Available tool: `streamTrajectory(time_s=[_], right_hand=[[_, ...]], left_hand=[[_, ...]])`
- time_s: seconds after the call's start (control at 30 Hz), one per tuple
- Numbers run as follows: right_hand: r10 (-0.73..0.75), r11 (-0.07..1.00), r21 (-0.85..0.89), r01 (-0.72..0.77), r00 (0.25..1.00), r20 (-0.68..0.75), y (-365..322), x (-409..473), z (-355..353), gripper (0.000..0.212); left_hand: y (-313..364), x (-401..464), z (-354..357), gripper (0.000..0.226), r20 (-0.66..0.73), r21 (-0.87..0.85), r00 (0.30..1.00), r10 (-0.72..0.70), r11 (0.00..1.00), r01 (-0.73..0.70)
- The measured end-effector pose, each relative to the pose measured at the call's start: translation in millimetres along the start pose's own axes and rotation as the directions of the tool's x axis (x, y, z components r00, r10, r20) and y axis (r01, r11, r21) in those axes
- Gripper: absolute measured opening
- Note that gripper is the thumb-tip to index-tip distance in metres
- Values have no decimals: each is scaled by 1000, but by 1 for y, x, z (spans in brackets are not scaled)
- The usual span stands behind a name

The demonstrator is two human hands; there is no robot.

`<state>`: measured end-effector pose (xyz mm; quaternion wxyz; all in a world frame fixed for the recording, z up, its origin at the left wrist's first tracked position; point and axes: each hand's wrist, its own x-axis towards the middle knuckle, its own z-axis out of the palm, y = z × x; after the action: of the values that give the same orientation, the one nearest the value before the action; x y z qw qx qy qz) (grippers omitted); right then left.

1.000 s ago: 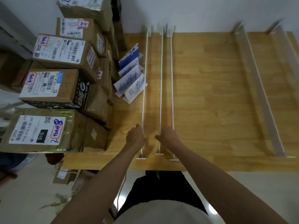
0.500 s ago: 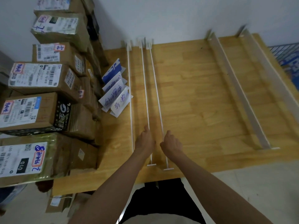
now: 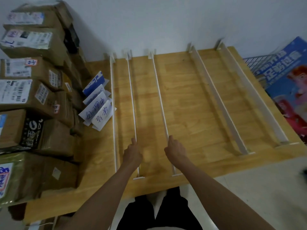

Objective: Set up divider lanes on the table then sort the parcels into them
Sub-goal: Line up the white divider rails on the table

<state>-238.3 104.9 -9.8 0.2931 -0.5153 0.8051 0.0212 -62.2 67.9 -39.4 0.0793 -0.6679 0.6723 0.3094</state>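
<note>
Dividers spreading into lanes

Since half a second ago the third divider (image 3: 160, 103), then close beside the second (image 3: 132, 103), has slid rightward, so a wider lane now lies between them; the camera has also swung right, bringing a blue poster (image 3: 289, 83) and a wire rack (image 3: 259, 63) into view. The left hand (image 3: 132, 154) sits at the near end of the second divider with its fingers curled about the strip, and the right hand (image 3: 174, 151) does the same at the third; both look like pinches on the thin top edge, though the fingertips are hidden behind the knuckles. I judge the lane set-up partly done: the first divider (image 3: 113, 103) and second are near each other, while two more dividers (image 3: 217, 100) lie well apart at the right.

All dividers are long, thin, white strips standing on edge, with small flat feet at both ends, likely light and easy to slide on the smooth, pale wood desk (image 3: 187, 90). Folded white label cards (image 3: 98, 107) with blue handwriting lie just left of the first divider. Parcels (image 3: 33, 97) are brown cardboard boxes with printed labels, stacked at the desk's left end; none is in a lane yet
</note>
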Motion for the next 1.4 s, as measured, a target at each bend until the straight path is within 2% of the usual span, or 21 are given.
streamTrajectory(time_s=[0.3,0.63,0.77,1.0,1.4], right_hand=[[-13,1000,0,13,1000,-7,54,22,-31,28],[-9,1000,-9,10,997,76,100,35,-35,47],[8,1000,-4,-8,996,94,107,38,-36,53],[-8,999,47,3,995,100,105,43,-33,45],[3,999,34,-6,995,103,116,50,-43,46]], left_hand=[[44,2,9,58,-25,-5,998,-56,998,56],[67,2,24,59,-39,-7,995,-94,996,94],[65,1,27,56,-34,-3,993,-111,994,111],[64,3,30,59,-11,-32,993,-114,993,114],[80,8,31,54,-9,-60,996,-91,994,91]])
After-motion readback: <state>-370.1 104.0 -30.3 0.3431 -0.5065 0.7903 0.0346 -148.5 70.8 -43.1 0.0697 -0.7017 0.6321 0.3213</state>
